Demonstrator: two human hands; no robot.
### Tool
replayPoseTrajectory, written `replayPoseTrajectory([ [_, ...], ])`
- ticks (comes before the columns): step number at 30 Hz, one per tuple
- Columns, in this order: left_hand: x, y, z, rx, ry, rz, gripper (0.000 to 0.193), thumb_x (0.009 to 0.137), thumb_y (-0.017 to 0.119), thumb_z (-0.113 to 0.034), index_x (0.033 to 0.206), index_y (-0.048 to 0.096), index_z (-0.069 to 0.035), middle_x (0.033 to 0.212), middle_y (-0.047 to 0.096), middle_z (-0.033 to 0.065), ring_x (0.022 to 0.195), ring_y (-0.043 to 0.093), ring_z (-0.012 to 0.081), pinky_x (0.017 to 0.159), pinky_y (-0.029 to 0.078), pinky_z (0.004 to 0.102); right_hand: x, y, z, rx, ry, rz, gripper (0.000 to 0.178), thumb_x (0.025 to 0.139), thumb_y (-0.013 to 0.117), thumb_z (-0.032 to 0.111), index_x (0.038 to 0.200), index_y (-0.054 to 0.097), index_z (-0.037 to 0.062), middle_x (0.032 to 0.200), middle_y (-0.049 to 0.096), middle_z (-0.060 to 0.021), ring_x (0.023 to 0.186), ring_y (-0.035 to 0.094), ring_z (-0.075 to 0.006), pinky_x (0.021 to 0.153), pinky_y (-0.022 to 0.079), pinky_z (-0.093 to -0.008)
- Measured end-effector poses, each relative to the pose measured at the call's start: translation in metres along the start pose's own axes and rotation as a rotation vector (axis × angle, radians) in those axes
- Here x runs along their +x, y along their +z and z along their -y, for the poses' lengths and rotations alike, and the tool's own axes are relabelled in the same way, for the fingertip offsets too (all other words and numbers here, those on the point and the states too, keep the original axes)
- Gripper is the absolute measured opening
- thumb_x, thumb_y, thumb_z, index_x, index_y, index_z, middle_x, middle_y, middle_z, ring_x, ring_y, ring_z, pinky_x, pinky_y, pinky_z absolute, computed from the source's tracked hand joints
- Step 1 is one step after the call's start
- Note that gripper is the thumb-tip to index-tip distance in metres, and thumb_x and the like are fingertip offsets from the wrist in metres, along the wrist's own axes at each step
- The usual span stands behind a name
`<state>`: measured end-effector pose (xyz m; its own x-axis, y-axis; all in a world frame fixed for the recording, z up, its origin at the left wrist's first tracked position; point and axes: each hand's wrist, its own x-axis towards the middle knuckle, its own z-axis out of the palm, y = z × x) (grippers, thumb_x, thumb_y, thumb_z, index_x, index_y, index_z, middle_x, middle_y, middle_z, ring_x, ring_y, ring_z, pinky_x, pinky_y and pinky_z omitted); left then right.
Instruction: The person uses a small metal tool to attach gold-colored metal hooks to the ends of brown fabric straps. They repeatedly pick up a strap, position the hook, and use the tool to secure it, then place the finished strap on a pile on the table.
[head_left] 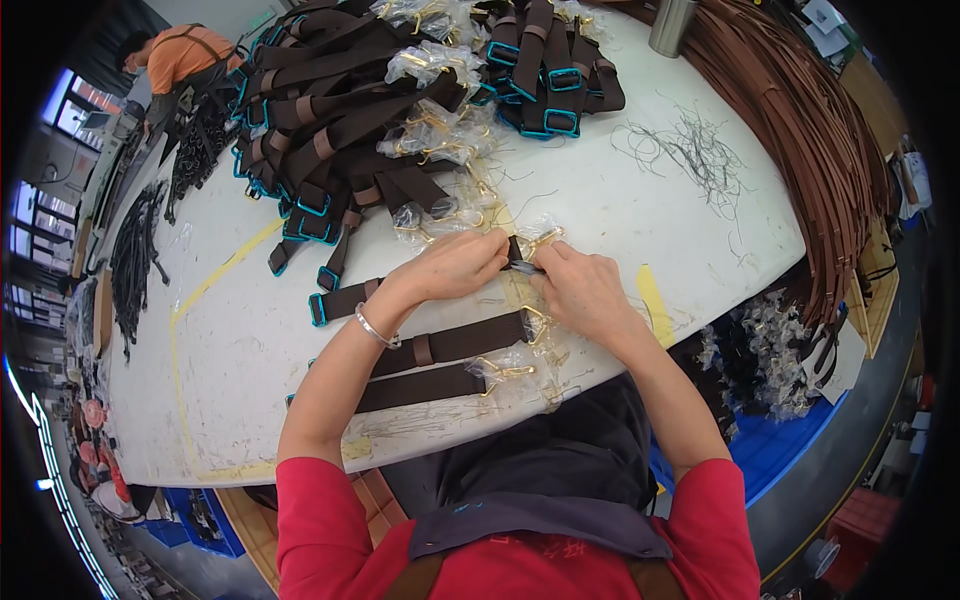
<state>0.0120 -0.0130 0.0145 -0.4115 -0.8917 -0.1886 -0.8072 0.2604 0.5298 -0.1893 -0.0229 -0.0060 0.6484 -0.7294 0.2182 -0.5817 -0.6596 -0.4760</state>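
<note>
My left hand (462, 264) is closed on the end of a dark brown webbing strap (345, 301), which has a teal-coloured buckle at its other end. Close beside it, my right hand (588, 292) is closed around a small grey metal tool (524, 267) that looks like thread snips, mostly hidden by the fingers. The tool's tip meets the strap end between both hands. A gold metal hook in clear plastic (543, 236) lies just beyond my fingers. Nearer me, two more brown straps (455, 340) lie side by side with gold hooks at their right ends.
A large heap of brown straps (330, 130) with teal buckles and plastic-wrapped hooks covers the far table. Loose threads (690, 155) lie at right, beside long brown strips (790, 130) and a metal cylinder (672, 25). Blue bins (785, 455) stand below. Another person (178, 62) works far left.
</note>
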Motion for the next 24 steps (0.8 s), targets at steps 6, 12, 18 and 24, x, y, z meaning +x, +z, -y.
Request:
replayPoseTrajectory([
  [6, 0.0013, 0.0007, 0.0030, -0.031, -0.008, -0.019, 0.019, 0.090, 0.046, -0.020, 0.087, 0.043, -0.001, 0.070, 0.053, 0.0167, 0.067, 0.052, 0.0347, 0.062, 0.038, 0.0428, 0.0014, -0.0005, 0.0023, -0.035, -0.007, 0.018, 0.014, 0.078, 0.061, 0.015, 0.085, 0.053, 0.0061, 0.080, 0.058, -0.0080, 0.067, 0.060, -0.0297, 0.059, 0.046, -0.0417],
  [12, 0.0010, -0.0021, -0.0031, -0.029, -0.030, -0.004, 0.018, 0.089, 0.045, -0.019, 0.089, 0.044, -0.001, 0.077, 0.057, 0.0202, 0.076, 0.054, 0.0383, 0.066, 0.040, 0.0458, 0.0021, -0.0015, 0.0028, -0.069, -0.021, 0.013, 0.015, 0.078, 0.061, 0.014, 0.085, 0.052, 0.0054, 0.079, 0.058, -0.0085, 0.066, 0.061, -0.0294, 0.057, 0.046, -0.0413],
  [18, 0.0019, -0.0019, -0.0038, -0.002, -0.036, 0.009, 0.018, 0.089, 0.046, -0.020, 0.089, 0.044, -0.002, 0.077, 0.057, 0.0196, 0.076, 0.054, 0.0380, 0.066, 0.039, 0.0457, -0.0002, 0.0008, 0.0075, -0.137, -0.049, -0.032, 0.016, 0.073, 0.062, 0.009, 0.083, 0.051, 0.0033, 0.078, 0.057, -0.0096, 0.060, 0.061, -0.0278, 0.052, 0.047, -0.0391],
  [24, 0.0024, -0.0021, -0.0027, -0.031, -0.036, 0.016, 0.018, 0.089, 0.046, -0.020, 0.089, 0.044, -0.002, 0.077, 0.057, 0.0195, 0.076, 0.054, 0.0374, 0.066, 0.039, 0.0451, -0.0002, 0.0002, 0.0070, -0.152, -0.092, -0.049, 0.017, 0.067, 0.059, 0.003, 0.082, 0.052, 0.0022, 0.078, 0.058, -0.0113, 0.058, 0.063, -0.0267, 0.050, 0.049, -0.0374],
])
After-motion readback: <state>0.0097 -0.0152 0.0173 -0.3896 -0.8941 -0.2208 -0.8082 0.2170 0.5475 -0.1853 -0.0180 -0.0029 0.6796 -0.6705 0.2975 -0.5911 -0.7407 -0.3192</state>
